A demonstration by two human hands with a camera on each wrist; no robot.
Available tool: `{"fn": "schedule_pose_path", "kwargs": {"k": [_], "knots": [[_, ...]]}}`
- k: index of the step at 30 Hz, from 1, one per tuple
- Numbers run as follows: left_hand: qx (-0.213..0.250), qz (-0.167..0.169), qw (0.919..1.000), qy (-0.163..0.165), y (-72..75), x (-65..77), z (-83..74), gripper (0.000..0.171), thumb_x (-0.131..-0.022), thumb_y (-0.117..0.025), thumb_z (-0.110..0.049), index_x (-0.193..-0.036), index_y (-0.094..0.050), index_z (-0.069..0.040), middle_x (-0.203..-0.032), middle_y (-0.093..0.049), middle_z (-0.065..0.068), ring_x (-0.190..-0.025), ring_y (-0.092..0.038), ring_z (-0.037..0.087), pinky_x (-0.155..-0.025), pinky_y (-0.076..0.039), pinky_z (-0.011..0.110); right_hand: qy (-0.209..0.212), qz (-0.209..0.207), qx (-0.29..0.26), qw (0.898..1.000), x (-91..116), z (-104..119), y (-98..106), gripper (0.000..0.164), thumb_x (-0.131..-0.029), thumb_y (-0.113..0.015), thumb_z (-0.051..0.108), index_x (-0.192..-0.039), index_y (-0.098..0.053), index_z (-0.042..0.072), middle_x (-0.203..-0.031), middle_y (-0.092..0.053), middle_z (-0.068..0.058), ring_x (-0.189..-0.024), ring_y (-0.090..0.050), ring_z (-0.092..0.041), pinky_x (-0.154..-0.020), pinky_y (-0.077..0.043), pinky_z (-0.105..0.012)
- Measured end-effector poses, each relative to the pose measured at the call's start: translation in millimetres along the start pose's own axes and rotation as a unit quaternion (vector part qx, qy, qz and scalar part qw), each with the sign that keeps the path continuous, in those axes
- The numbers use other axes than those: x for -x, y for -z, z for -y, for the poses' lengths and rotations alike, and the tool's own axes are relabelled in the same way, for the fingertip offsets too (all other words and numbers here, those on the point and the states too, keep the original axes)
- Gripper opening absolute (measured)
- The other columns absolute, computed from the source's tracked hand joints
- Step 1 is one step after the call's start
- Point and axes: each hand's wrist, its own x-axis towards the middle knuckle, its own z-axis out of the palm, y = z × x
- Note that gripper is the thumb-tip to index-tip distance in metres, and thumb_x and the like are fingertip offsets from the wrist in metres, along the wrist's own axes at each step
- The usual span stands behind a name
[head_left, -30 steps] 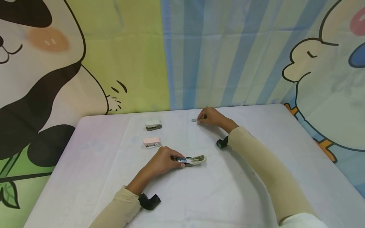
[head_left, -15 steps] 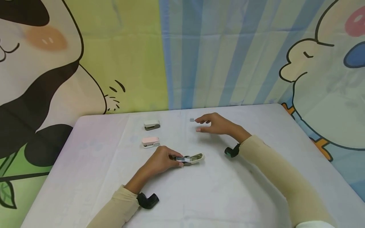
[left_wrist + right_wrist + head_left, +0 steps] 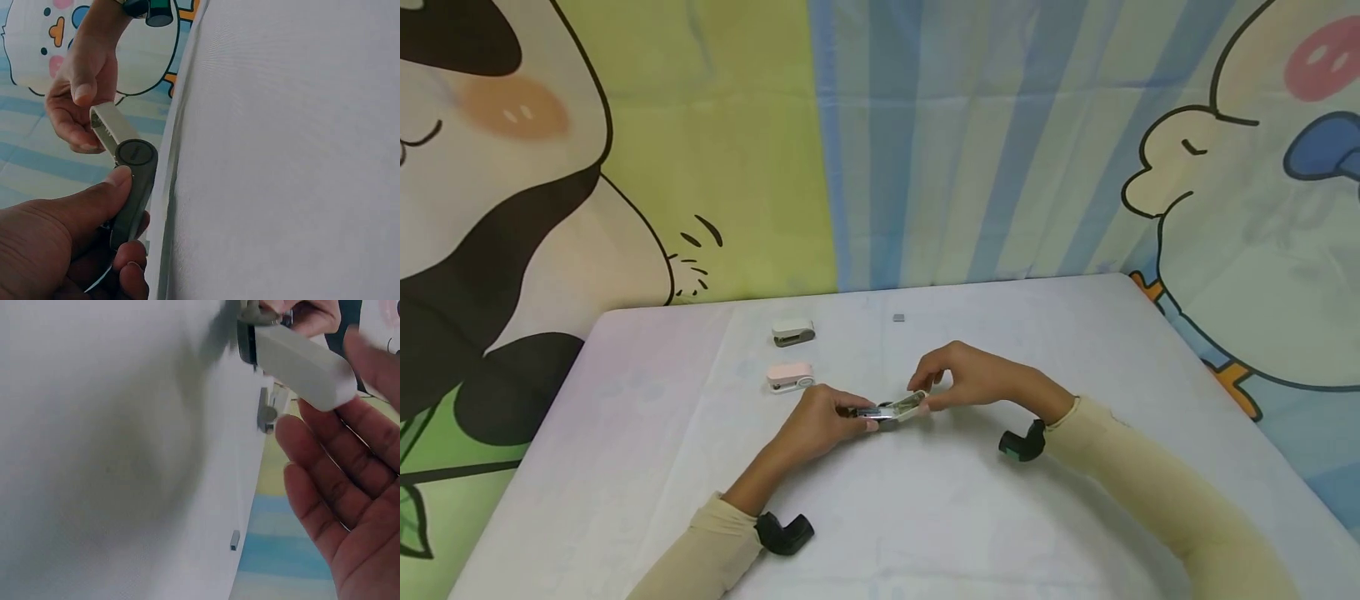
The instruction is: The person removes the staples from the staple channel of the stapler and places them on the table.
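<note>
My left hand (image 3: 820, 423) holds an opened stapler (image 3: 891, 412) by its grey body, thumb on the side near the round pivot. The stapler's white cover (image 3: 306, 365) is swung up and away, and its hollow underside shows in the left wrist view. My right hand (image 3: 973, 375) is at the free end of that cover, thumb and fingers spread on either side, fingertips right at the edge. Part of the grey body is hidden behind the left fingers. A small grey block of staples (image 3: 898, 317) lies at the back of the table.
A white stapler (image 3: 793, 332) and a pink stapler (image 3: 790, 377) lie left of centre on the white-covered table (image 3: 1037, 500). Behind the table's far edge hangs a printed cartoon curtain (image 3: 925, 142). Both wrists wear black camera mounts (image 3: 784, 533).
My right hand let go of the small staple block at the back and came toward me to the raised cover. The left hand keeps holding the stapler nearly in place.
</note>
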Motion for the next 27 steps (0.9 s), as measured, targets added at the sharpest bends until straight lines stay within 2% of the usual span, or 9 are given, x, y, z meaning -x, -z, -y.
{"fn": "schedule_pose_path", "kwargs": {"k": [4, 10, 14, 16, 20, 23, 27], "knots": [[0.022, -0.022, 0.9994, -0.013, -3.2, -1.2, -2.0, 0.02, -0.08, -0.082, -0.022, -0.098, -0.079, -0.015, -0.082, -0.071, -0.008, -0.062, -0.052, 0.008, -0.051, -0.041, 0.024, 0.021, -0.019, 0.016, 0.999, 4.8, 6.3, 1.9, 0.017, -0.09, -0.073, 0.02, -0.103, -0.074, 0.009, -0.098, -0.068, 0.005, -0.084, -0.061, -0.01, -0.076, -0.052, -0.046], [0.024, -0.05, 0.9982, -0.023, -12.3, -11.4, -6.6, 0.019, -0.079, -0.083, -0.024, -0.097, -0.079, -0.016, -0.076, -0.068, -0.01, -0.061, -0.049, 0.007, -0.051, -0.039, 0.023, -0.02, -0.029, 0.062, 0.997, 18.3, 5.3, 9.1, 0.019, -0.092, -0.07, 0.014, -0.11, -0.072, 0.007, -0.104, -0.067, 0.002, -0.083, -0.059, -0.008, -0.077, -0.052, -0.034], [0.019, -0.051, 0.9984, -0.018, -15.7, -24.6, -19.6, 0.018, -0.08, -0.082, -0.022, -0.095, -0.08, -0.013, -0.079, -0.07, -0.008, -0.061, -0.053, 0.007, -0.052, -0.043, 0.025, -0.04, -0.039, 0.094, 0.994, 26.9, 5.1, 16.5, 0.019, -0.093, -0.068, 0.013, -0.111, -0.071, 0.007, -0.106, -0.065, 0.002, -0.082, -0.059, -0.009, -0.074, -0.051, -0.029], [0.01, -0.04, 0.9991, -0.011, -16.8, -34.6, -27.1, 0.019, -0.08, -0.082, -0.021, -0.096, -0.079, -0.011, -0.081, -0.07, -0.006, -0.061, -0.054, 0.008, -0.051, -0.044, 0.026, -0.047, -0.046, 0.11, 0.992, 31.3, 4.1, 22.4, 0.018, -0.092, -0.068, 0.012, -0.11, -0.072, 0.007, -0.105, -0.065, 0.002, -0.082, -0.059, -0.008, -0.072, -0.051, -0.029], [-0.014, 0.004, 0.9999, -0.004, -23.0, -61.7, -37.1, 0.022, -0.082, -0.081, -0.02, -0.1, -0.078, -0.008, -0.086, -0.071, -0.004, -0.063, -0.053, 0.009, -0.053, -0.044, 0.026, -0.061, -0.064, 0.143, 0.986, 42.1, -1.8, 33.8, 0.018, -0.091, -0.07, 0.008, -0.108, -0.072, 0.005, -0.105, -0.065, -0.001, -0.082, -0.059, -0.01, -0.071, -0.051, -0.03], [-0.034, 0.034, 0.9988, -0.013, -30.9, -84.8, -38.7, 0.023, -0.083, -0.079, -0.017, -0.104, -0.077, -0.007, -0.09, -0.071, -0.003, -0.069, -0.055, 0.009, -0.058, -0.044, 0.025, -0.078, -0.081, 0.17, 0.979, 51.0, -8.6, 39.5, 0.018, -0.089, -0.07, 0.006, -0.107, -0.072, 0.003, -0.105, -0.066, -0.004, -0.083, -0.059, -0.012, -0.071, -0.051, -0.031], [-0.061, 0.041, 0.997, -0.021, -40.9, -111.2, -37.1, 0.026, -0.084, -0.078, -0.015, -0.109, -0.076, -0.008, -0.094, -0.071, -0.001, -0.077, -0.055, 0.009, -0.063, -0.043, 0.024, -0.104, -0.107, 0.198, 0.969, 59.6, -19.3, 46.3, 0.02, -0.089, -0.071, 0.005, -0.108, -0.072, 0.002, -0.106, -0.065, -0.007, -0.081, -0.058, -0.014, -0.069, -0.05, -0.032]]}}
